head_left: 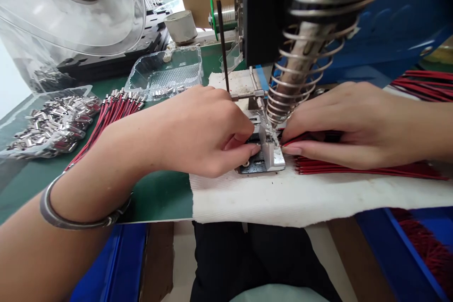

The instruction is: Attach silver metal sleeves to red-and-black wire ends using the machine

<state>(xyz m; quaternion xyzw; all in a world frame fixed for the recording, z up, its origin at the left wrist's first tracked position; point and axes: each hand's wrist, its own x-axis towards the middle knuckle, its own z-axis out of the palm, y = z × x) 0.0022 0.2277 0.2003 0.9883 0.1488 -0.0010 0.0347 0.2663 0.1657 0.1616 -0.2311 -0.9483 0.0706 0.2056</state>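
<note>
My left hand (201,130) rests on the white cloth (283,193), its thumb and forefinger pinched together against the left side of a small metal fixture (271,153); what it pinches is hidden. My right hand (354,125) lies flat on a bundle of red and black wires (354,168), its fingertips pressing one wire's end toward the fixture. A soldering iron in a coiled wire holder (300,71) hangs just above the fixture. A metal bangle (63,217) circles my left wrist.
At the left lie a bundle of red wires with metal tips (109,113), a heap of small metal terminals (53,122) and a clear plastic tray (166,73) holding more. A large clear reel (71,4) stands behind. Blue bins (417,245) sit below the table edge.
</note>
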